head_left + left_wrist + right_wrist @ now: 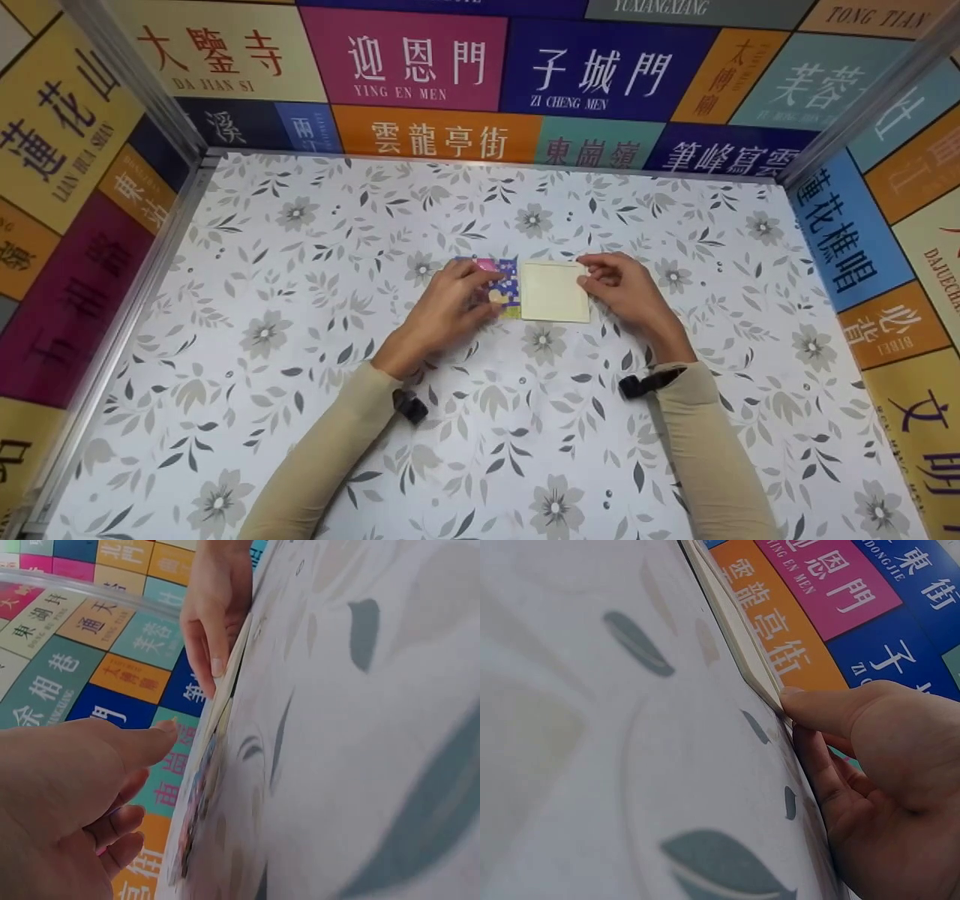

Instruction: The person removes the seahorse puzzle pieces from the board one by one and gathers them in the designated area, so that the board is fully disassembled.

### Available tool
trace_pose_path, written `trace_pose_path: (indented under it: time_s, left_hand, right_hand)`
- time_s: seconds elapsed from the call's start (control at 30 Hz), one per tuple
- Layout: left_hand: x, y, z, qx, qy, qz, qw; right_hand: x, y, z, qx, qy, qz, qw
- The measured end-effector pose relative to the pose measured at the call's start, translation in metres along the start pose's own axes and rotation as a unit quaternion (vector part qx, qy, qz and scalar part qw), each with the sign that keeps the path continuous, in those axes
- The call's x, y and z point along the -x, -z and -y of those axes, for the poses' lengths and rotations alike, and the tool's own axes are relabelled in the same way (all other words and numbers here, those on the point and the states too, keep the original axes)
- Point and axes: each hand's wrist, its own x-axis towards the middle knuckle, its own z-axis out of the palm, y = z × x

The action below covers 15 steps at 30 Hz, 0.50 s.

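Note:
A flat cream square board (555,291) with a raised-looking border lies mid-table. My right hand (626,289) is at its right edge; in the right wrist view the thumb (817,706) lies on the board's corner with the fingers below, pinching it. Left of the board, and against it, is a flat colourful printed sheet (513,283) in blue, pink and yellow-green, with an uneven edge like jigsaw pieces. My left hand (450,304) hovers over its left part and hides it. In the left wrist view that hand (82,780) has loosely bent fingers, apart from the sheet.
A white cloth with grey flowers and leaves (487,450) covers the table. Panels of coloured blocks with Chinese lettering (420,64) stand at the back and both sides, with metal rails (112,300) along the edges. Each wrist wears a black camera (411,406).

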Motion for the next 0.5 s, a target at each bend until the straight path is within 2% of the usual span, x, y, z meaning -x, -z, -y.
trace_pose_path:
  time_s: [0.23, 0.5]
  left_hand:
    - [0.014, 0.010, 0.014, 0.017, 0.005, -0.016, 0.9997]
    - [0.024, 0.015, 0.025, 0.020, -0.014, -0.022, 0.9995]
  right_hand:
    - [0.000, 0.000, 0.000, 0.007, -0.001, -0.002, 1.0000]
    - [0.000, -0.001, 0.000, -0.004, -0.002, -0.003, 1.0000]
